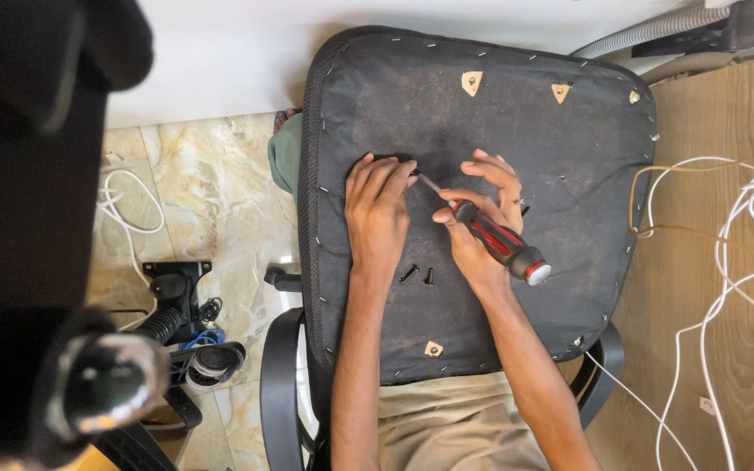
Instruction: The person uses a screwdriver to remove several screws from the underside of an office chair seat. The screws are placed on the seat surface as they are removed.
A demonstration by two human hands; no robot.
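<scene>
The upturned chair seat (482, 131) lies across the person's lap, its black fabric underside facing up, and everything here sits around that seat. Near the seat's middle, the right hand (480, 227) is clenched around the red and black handle of a screwdriver (499, 242), whose thin metal shaft slants up and left toward the other hand. The left hand (379, 214) rests flat on the fabric just left of the tip, fingers loose and spread, gripping nothing that I can see; the tip meets the seat right beside its fingertips. Two small black screws (418, 276) lie loose on the seat between the two wrists. Right of the seat, white cables (726, 288) trail over a wooden board (743, 105).
</scene>
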